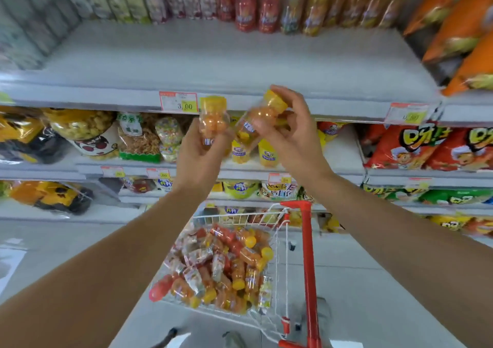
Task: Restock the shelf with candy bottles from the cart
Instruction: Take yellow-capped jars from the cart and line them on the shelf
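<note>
My left hand [198, 158] holds an orange candy bottle [213, 120] with a yellow cap, upright, just below the front edge of the shelf [240, 62]. My right hand [288, 131] grips a second yellow-capped candy bottle [262, 116], tilted with its cap up to the right, at the same height. Both bottles are raised in front of the shelf's price rail. Below, the wire cart [280, 219] holds several more candy bottles [226, 265] in orange and red. At the back of the shelf stand red bottles [257, 3] and yellow ones [317, 8].
The cart's red handle [309, 267] runs down at the right. Orange snack bags [458, 27] fill the right end of the shelf. Price tags [178, 102] hang on the rail. Lower shelves hold popcorn jars [80, 126], snack packs and small yellow bottles [266, 152].
</note>
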